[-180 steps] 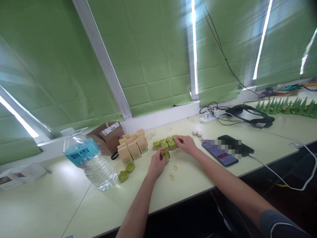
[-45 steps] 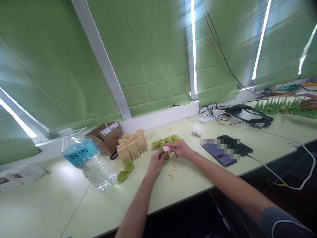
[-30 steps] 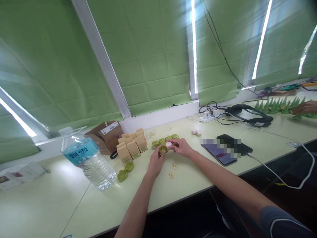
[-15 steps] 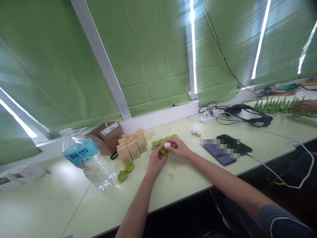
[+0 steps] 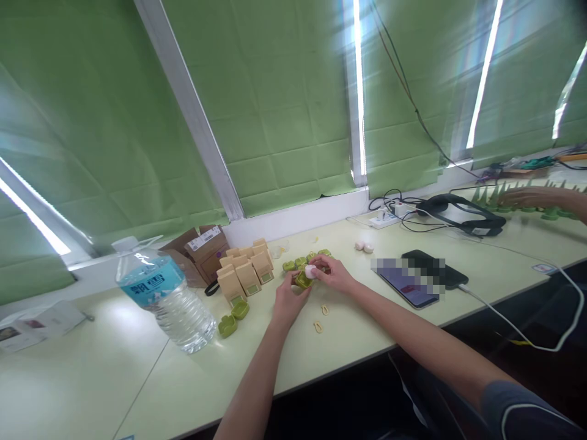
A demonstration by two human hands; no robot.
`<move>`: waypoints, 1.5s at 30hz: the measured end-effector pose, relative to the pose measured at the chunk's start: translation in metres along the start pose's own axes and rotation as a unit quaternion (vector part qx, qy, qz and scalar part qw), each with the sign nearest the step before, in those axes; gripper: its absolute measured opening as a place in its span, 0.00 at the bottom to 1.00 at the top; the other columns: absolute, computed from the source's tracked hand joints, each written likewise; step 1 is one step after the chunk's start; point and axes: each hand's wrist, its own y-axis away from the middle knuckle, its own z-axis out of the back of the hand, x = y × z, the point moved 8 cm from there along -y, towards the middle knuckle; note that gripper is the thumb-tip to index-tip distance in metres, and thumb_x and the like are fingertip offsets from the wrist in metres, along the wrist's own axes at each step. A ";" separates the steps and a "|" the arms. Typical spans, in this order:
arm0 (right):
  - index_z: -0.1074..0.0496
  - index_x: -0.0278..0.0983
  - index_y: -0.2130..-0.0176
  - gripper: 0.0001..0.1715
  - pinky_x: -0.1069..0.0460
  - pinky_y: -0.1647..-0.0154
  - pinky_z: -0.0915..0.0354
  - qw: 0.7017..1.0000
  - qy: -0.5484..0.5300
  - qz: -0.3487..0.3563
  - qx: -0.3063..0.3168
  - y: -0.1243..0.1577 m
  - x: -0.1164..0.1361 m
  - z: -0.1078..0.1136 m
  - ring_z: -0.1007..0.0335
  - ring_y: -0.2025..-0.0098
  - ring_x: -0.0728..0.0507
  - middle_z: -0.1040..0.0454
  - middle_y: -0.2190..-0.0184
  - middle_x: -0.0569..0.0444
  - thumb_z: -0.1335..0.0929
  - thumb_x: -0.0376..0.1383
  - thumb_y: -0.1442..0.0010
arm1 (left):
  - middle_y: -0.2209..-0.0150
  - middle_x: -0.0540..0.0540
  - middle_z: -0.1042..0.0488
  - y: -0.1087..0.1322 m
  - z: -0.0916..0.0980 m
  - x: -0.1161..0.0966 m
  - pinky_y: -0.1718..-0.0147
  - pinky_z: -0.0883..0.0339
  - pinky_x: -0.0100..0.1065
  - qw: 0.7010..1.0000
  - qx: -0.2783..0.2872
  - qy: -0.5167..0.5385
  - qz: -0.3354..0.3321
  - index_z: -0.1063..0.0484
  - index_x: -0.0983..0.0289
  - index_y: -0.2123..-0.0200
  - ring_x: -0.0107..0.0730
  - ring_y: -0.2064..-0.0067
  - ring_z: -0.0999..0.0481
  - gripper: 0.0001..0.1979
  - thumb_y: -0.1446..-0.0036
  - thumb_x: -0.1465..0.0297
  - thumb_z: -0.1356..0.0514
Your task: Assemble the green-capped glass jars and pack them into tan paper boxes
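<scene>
The half-curled left hand (image 5: 288, 299) grips a green case (image 5: 303, 281); the right hand (image 5: 338, 275) pinches a whitish piece (image 5: 310, 271) beside it.

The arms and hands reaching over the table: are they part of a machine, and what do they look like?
They are a person's. The left hand and right hand wear no gloves. The right arm's short sleeve is dark grey-blue with a thin, pale curved stripe; no left sleeve shows. I see no watch or cables on either.
</scene>
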 end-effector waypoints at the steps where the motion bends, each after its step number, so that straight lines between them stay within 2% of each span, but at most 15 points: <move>1: 0.29 0.39 0.53 0.20 0.47 0.63 0.27 1.000 0.000 -0.003 -0.001 0.000 0.000 0.000 0.23 0.61 0.41 0.19 0.59 0.48 0.31 0.49 0.38 | 0.58 0.54 0.21 0.000 0.000 0.000 0.57 0.31 0.35 1.000 -0.001 -0.004 0.002 0.30 0.59 0.47 0.34 0.59 0.23 0.24 0.48 0.67 0.33; 9: 0.28 0.38 0.56 0.18 0.46 0.60 0.26 1.000 0.013 -0.007 0.005 -0.001 0.002 -0.002 0.22 0.60 0.42 0.20 0.58 0.48 0.30 0.47 0.39 | 0.59 0.53 0.23 -0.003 0.001 0.000 0.60 0.31 0.34 0.999 -0.013 -0.017 -0.025 0.31 0.61 0.47 0.32 0.63 0.26 0.23 0.47 0.67 0.35; 20: 0.26 0.38 0.55 0.20 0.46 0.59 0.27 0.998 0.046 -0.024 0.018 -0.002 0.002 -0.004 0.23 0.60 0.42 0.20 0.60 0.49 0.28 0.49 0.41 | 0.58 0.55 0.23 -0.002 0.001 -0.002 0.61 0.30 0.35 0.999 -0.019 -0.005 -0.031 0.30 0.61 0.47 0.33 0.61 0.25 0.23 0.47 0.66 0.34; 26: 0.24 0.40 0.53 0.18 0.46 0.57 0.29 0.997 0.071 0.000 0.037 -0.001 0.002 -0.005 0.25 0.61 0.42 0.20 0.59 0.50 0.30 0.47 0.38 | 0.57 0.56 0.23 -0.001 0.001 -0.004 0.60 0.30 0.35 1.000 -0.013 0.003 -0.025 0.31 0.62 0.47 0.33 0.62 0.25 0.23 0.45 0.65 0.35; 32: 0.23 0.40 0.51 0.21 0.46 0.56 0.30 0.995 0.072 0.017 0.064 -0.001 0.005 -0.009 0.27 0.61 0.43 0.21 0.54 0.50 0.31 0.49 0.36 | 0.56 0.56 0.22 0.000 0.000 -0.007 0.58 0.30 0.36 1.000 -0.008 0.012 -0.025 0.30 0.62 0.48 0.35 0.59 0.24 0.20 0.44 0.67 0.36; 37: 0.23 0.41 0.50 0.22 0.47 0.58 0.30 0.993 0.084 0.030 0.074 -0.001 0.009 -0.011 0.28 0.62 0.43 0.21 0.54 0.49 0.31 0.50 0.36 | 0.56 0.56 0.22 0.002 -0.001 -0.009 0.59 0.30 0.35 1.000 0.004 0.017 -0.020 0.30 0.61 0.46 0.34 0.61 0.24 0.21 0.43 0.66 0.37; 42: 0.25 0.40 0.47 0.23 0.47 0.59 0.29 0.994 0.085 0.023 0.065 -0.001 0.006 -0.011 0.27 0.62 0.43 0.23 0.53 0.48 0.30 0.49 0.37 | 0.54 0.57 0.22 0.003 -0.002 -0.009 0.57 0.31 0.36 0.999 0.021 0.026 -0.017 0.32 0.61 0.43 0.34 0.60 0.25 0.22 0.41 0.64 0.38; 45: 0.27 0.39 0.46 0.25 0.47 0.61 0.28 0.994 0.088 0.025 0.061 0.000 0.007 -0.011 0.27 0.64 0.43 0.23 0.54 0.48 0.29 0.48 0.39 | 0.48 0.58 0.24 0.003 -0.004 -0.005 0.55 0.31 0.37 0.998 0.037 0.044 -0.011 0.33 0.60 0.41 0.35 0.57 0.25 0.23 0.36 0.60 0.42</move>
